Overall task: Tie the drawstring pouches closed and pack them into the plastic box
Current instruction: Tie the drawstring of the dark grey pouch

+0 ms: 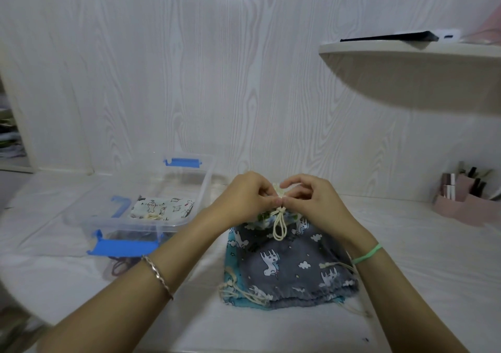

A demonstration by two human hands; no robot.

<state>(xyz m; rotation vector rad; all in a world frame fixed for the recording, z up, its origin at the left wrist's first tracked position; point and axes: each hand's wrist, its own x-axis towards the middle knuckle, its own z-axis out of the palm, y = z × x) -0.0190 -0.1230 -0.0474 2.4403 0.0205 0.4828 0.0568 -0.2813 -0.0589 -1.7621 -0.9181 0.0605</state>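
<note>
Both hands up at the mouth of the small pouch [262,216], the one with the green print, and I'm on the knot. My left hand [249,195] pinches the cream cord [279,224] from the left and my right hand [311,198] pinches it from the right, fingertips meeting just above the gathered neck. A loop of cord hangs down toward me over the grey pouch [292,266].

To do this well, I reckon I should keep the neck bunched tight while I draw the two ends apart evenly. That way the knot seats against the fabric and does not slide up the cord. The cord looks soft and thick, so a firm pull should hold it.

The small pouch sits at the far end of the grey one. That one lies flat, with a teal pouch [230,247] peeking out under its left edge. Their own cords trail loose at the near corners, so those look untied to me.

The plastic box [173,224] waits open on the left, blue latches [122,247] flipped out, with one printed packed pouch [162,207] inside at its far end.

Everything rests on a white, slightly wrinkled cover [406,244]. A pale wood-grain wall [217,81] stands behind. A rounded shelf [406,54] juts out upper right, and a pink organiser [466,203] of cosmetics stands far right.
</note>
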